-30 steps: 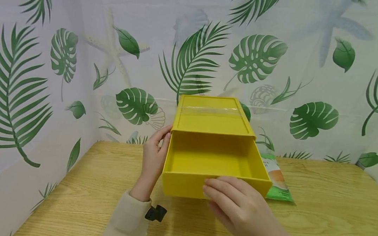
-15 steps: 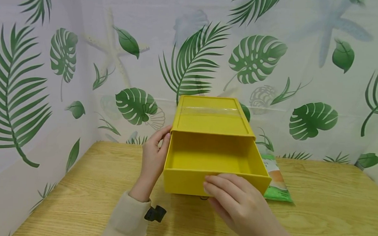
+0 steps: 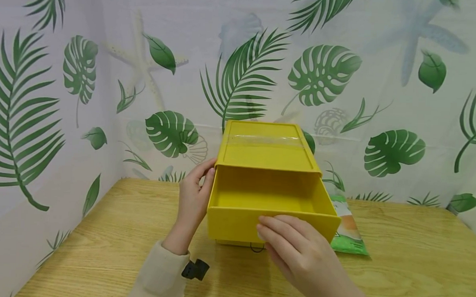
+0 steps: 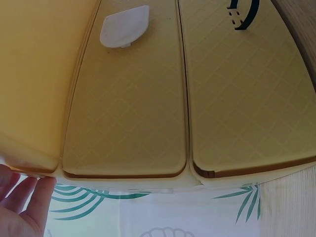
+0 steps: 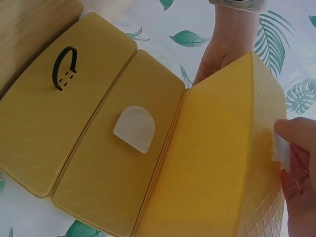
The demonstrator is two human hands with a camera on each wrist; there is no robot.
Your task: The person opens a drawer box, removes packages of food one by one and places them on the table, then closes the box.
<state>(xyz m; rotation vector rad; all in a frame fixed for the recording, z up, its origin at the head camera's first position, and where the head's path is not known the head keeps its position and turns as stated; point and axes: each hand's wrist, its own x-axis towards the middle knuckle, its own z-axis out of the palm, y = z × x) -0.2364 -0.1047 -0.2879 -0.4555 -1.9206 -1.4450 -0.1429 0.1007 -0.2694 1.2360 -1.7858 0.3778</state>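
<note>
A yellow drawer cabinet stands mid-table, with clear tape across its top. Its top drawer is pulled out and I see nothing in the visible part of its inside. My right hand is at the drawer front; the right wrist view shows thumb and fingers pinching its white handle. At the cabinet's left side, my left hand touches the edge with thumb and fingers. Two lower drawers are closed: the middle one has a white handle, the bottom one a black strap handle.
A green and white packet with an orange patch lies right of the cabinet, partly hidden behind it. Leaf-printed cloth covers the walls behind and left of the wooden table. A black band piece sits at the left sleeve.
The top drawer has slid a little way inward, and my right hand has moved away from me with it. A black loop below it has come into view. The left hand stays put.
</note>
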